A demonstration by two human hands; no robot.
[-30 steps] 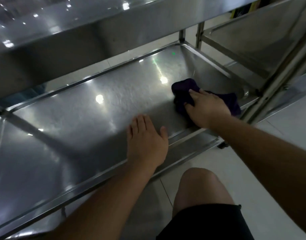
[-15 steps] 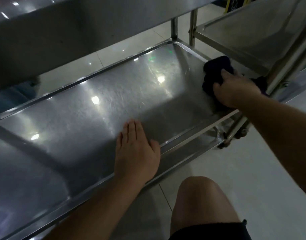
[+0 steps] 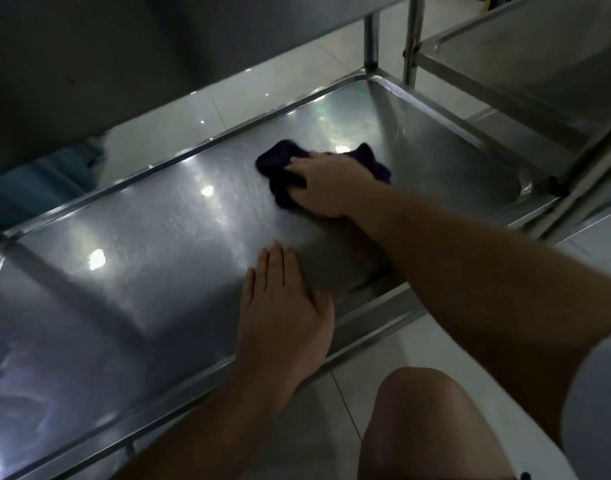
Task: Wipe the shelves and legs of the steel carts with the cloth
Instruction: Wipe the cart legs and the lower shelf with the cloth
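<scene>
The steel cart's lower shelf [image 3: 130, 271] fills the middle of the head view, shiny with light spots. A dark purple cloth [image 3: 279, 164] lies bunched on its far middle part. My right hand [image 3: 328, 188] lies on top of the cloth and presses it to the shelf, its fingers bent over the folds. My left hand [image 3: 283, 306] rests flat on the shelf near the front rim, fingers straight and together. The upper shelf [image 3: 106, 57] hangs overhead and hides the back of the cart.
A second steel cart [image 3: 525, 64] stands close on the right, its legs [image 3: 588, 181] next to this shelf's right end. The cart's own far legs [image 3: 371, 36] rise at the back corner. My bare knee [image 3: 435, 420] is over the pale tiled floor [image 3: 411, 344].
My right hand has slid the cloth from the shelf's right end leftward to its middle. My left hand has stayed flat near the front rim.
</scene>
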